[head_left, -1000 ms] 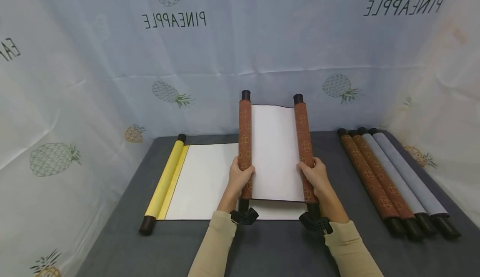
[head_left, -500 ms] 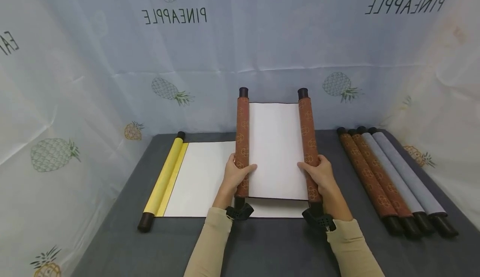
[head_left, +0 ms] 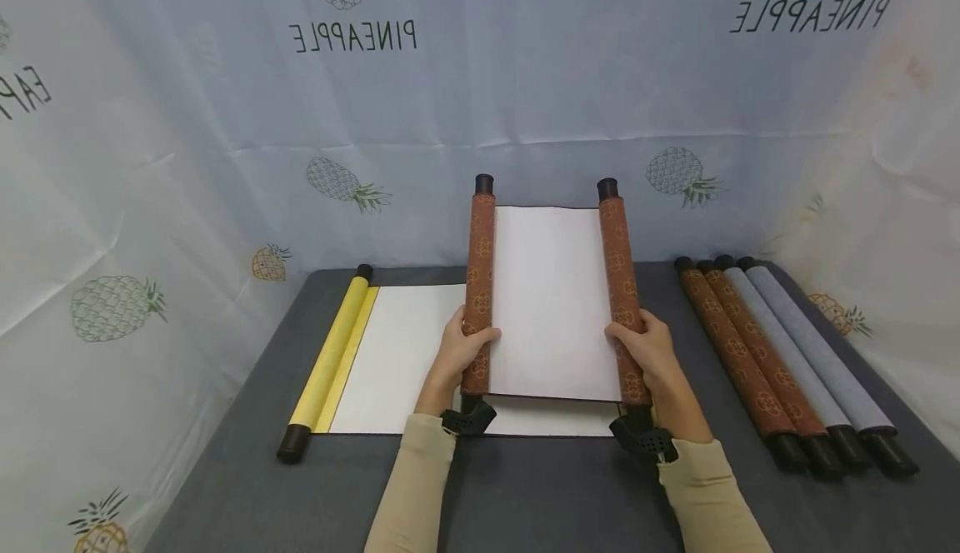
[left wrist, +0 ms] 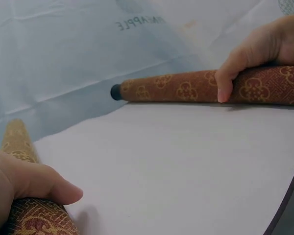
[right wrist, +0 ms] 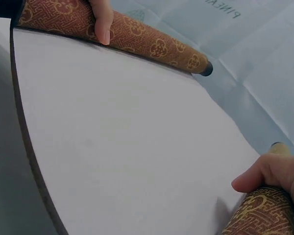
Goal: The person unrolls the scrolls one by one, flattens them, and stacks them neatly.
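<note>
A scroll with white paper (head_left: 553, 303) and brown patterned rollers is held up, partly unrolled, above the table. My left hand (head_left: 459, 353) grips its left roller (head_left: 480, 270) near the lower end, thumb lying over the paper side. On the other side my right hand (head_left: 651, 351) grips the right roller (head_left: 619, 278) in the same way. Both thumbs show in the left wrist view, where the right roller (left wrist: 181, 87) ends in a black knob. Beneath the held scroll lies a yellow-edged scroll (head_left: 397, 361), spread flat and partly hidden; its yellow roller (head_left: 330, 353) is at the left.
At the table's right lie two rolled brown scrolls (head_left: 738, 353) and two rolled grey scrolls (head_left: 821, 349), side by side. The dark grey table (head_left: 555, 495) backs onto a hanging pineapple-print cloth (head_left: 525, 78).
The brown rollers have moved apart, the left one leftward and the right one rightward, so more white paper shows between them. Both hands keep their grip. The yellow scroll stays put.
</note>
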Motion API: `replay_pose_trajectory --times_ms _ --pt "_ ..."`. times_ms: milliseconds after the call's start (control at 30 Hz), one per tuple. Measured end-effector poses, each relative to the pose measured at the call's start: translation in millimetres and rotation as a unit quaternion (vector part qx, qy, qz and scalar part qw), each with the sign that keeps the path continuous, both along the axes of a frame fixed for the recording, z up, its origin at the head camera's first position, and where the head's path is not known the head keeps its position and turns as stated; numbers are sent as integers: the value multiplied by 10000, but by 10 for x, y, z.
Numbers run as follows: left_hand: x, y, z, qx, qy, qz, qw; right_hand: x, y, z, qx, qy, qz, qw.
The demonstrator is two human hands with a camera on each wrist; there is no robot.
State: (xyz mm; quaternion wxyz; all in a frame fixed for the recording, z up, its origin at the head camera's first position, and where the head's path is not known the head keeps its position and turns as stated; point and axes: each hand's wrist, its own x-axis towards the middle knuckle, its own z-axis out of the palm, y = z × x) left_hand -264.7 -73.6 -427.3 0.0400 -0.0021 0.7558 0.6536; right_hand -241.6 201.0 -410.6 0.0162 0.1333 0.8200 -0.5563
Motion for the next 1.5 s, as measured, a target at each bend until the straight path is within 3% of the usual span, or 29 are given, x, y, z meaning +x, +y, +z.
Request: replay_pose_trajectory --times_ms 267,533,667,800,1000,1133,1333,1500 --pt "20 44 -33 -121 103 -96 9998 38 107 1 138 4 3 9999" --pt "82 -139 -75 -453 71 -291 9985 95 110 44 74 -223 205 9995" --pt "78 -206 -41 -552 147 -448 9974 90 130 51 74 -368 365 9986" --pt "49 -214 -5 -522 -20 -517 9973 70 118 50 -106 -475 569 9972" --pt "9 -174 30 -271 -209 -266 9991 10 33 51 -421 -363 519 9971" --pt "-9 -147 30 -260 -227 -8 9994 -13 -15 36 -354 -370 346 9981" --pt "-39 -119 -8 -317 -3 398 9987 -27 -54 0 -208 -280 177 9992" --pt "-43 -141 -28 -394 170 501 9978 -28 -56 -20 -171 -192 205 9995"
